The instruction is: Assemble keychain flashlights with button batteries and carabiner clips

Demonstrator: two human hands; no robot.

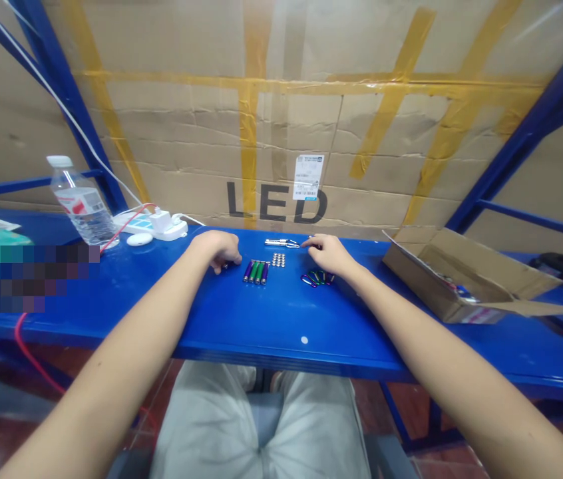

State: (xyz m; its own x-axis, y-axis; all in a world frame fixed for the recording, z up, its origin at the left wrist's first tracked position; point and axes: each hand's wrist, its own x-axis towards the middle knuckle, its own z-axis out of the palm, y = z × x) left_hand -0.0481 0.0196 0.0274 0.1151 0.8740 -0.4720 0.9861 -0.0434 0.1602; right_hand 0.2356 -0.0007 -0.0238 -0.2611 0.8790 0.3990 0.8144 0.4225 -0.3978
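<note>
My left hand [222, 250] rests on the blue table with its fingers curled down; something small and dark shows under them, too hidden to name. Just right of it, several purple and green metal tubes [256, 271], like small flashlights, lie side by side. Beyond them small round silver discs [278, 259], like button cells, sit in neat rows. A silver pen-like tool with a forked end [281, 243] lies behind the discs. My right hand [330, 254] has its index finger stretched toward that end, the other fingers bent. Coloured carabiners [315, 279] lie beneath this hand, partly covered.
An open cardboard box [441, 286] with small items stands at the right. On the left are a water bottle [83, 203], a white power strip [169, 227] with cables, and a white round object [140, 239]. A large taped carton [281, 133] closes off the back.
</note>
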